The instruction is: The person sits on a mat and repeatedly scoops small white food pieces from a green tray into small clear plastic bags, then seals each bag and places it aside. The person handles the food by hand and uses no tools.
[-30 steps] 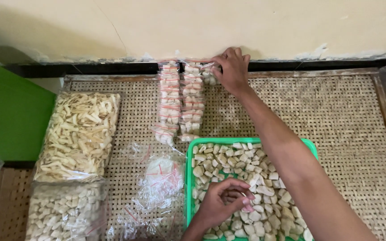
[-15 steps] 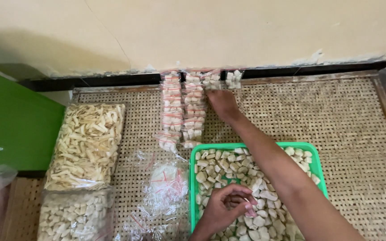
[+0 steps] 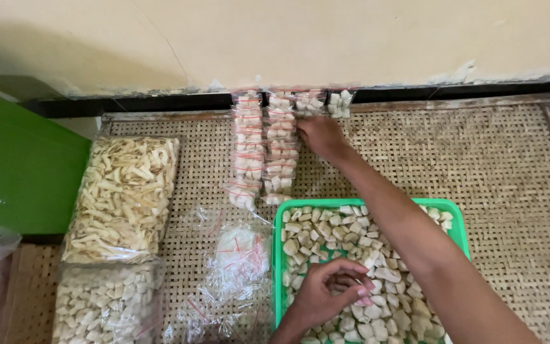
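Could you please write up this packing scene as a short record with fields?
Surface: woven mat
Left hand: in the green tray, fingers on pale snack pieces
Right hand: reaching to the rows of small filled bags near the wall
Beside tray: pile of empty bags
Far left: two large bags of snacks

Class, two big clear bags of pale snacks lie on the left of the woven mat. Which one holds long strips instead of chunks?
The upper bag, nearer the wall, beside the green board. Its pieces are long, thin strips; the lower bag below it holds short, blocky chunks.
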